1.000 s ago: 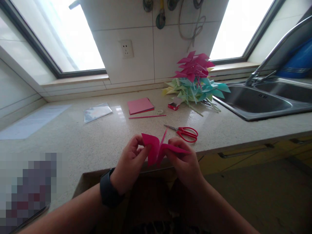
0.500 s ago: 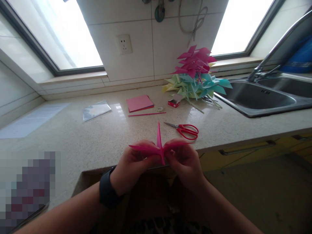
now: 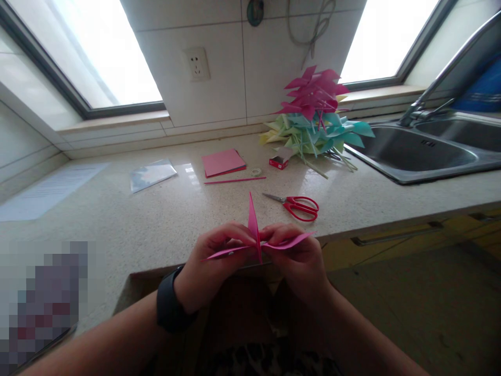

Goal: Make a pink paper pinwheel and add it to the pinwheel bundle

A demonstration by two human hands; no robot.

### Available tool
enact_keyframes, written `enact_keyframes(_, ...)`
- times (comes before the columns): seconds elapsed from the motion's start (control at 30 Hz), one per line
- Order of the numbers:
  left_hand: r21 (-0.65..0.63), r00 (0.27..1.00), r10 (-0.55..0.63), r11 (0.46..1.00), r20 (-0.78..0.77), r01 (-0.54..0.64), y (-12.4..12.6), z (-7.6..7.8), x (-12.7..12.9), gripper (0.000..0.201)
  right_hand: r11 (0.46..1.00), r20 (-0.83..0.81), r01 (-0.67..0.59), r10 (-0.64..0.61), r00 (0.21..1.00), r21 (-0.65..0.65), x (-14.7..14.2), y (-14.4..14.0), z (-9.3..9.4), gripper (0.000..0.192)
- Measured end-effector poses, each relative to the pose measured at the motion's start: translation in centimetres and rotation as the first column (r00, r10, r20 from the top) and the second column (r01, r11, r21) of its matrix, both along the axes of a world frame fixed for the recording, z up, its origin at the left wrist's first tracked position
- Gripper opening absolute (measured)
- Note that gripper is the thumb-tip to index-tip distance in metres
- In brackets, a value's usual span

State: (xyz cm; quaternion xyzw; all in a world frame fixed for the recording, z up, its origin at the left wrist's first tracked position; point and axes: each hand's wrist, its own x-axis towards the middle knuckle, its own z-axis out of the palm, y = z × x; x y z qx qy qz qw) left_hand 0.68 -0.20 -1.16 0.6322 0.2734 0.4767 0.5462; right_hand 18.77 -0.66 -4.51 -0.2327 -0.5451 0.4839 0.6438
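Observation:
Both my hands pinch a folded pink paper piece (image 3: 254,230) just in front of the countertop's near edge. My left hand (image 3: 211,266), with a dark band at the wrist, grips its left flap. My right hand (image 3: 299,261) grips the right flap. One pointed flap stands upright between my thumbs, and the other two lie nearly flat to either side.
Red scissors (image 3: 299,204) lie on the speckled counter (image 3: 117,219) just beyond my hands. Farther back are a pink paper stack (image 3: 222,162), a thin pink stick (image 3: 235,180), a small red box (image 3: 278,163), a pile of paper pinwheels (image 3: 315,117), and a steel sink (image 3: 422,154) at right.
The paper piece has been turned and flattened: the side flaps that hung down a second ago lie nearly level, with one point upright. My hands stayed in about the same place.

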Motion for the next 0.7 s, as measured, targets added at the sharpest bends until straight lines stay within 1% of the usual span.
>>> enact_keyframes(0.17, 0.011, 1.000, 0.009, 1.000, -0.001, -0.009, -0.06, 0.21, 0.12, 0.015, 1.000, 0.001, 0.018, -0.018, 1.000, -0.017, -0.17, -0.02, 0.03, 0.012)
enact_keyframes(0.33, -0.031, 0.999, 0.036, 0.999, -0.024, -0.037, -0.18, 0.72, 0.39, 0.012, 0.999, 0.015, 0.030, -0.030, 0.999, -0.013, -0.25, -0.04, 0.07, 0.013)
enact_keyframes(0.43, -0.044, 0.999, 0.037, 0.998, -0.020, -0.038, -0.23, 0.88, 0.40, 0.010, 0.999, 0.022, 0.047, -0.047, 0.999, 0.016, -0.28, -0.03, 0.19, 0.014)
enact_keyframes(0.57, -0.153, 0.999, 0.036, 0.988, 0.036, -0.030, -0.29, 0.65, 0.10, 0.006, 0.997, 0.047, 0.067, -0.069, 0.997, 0.044, -0.09, -0.05, 0.37, 0.015)
enact_keyframes(0.63, -0.207, 0.997, 0.037, 0.978, 0.066, -0.022, -0.27, 0.46, -0.10, 0.008, 0.996, 0.060, 0.081, -0.084, 0.995, 0.046, 0.21, 0.00, 0.29, 0.016)
enact_keyframes(0.7, -0.242, 0.997, 0.023, 0.970, 0.073, -0.005, -0.22, 0.36, -0.23, 0.010, 0.997, 0.060, 0.069, -0.072, 0.996, 0.043, 0.66, 0.10, 0.09, 0.015)
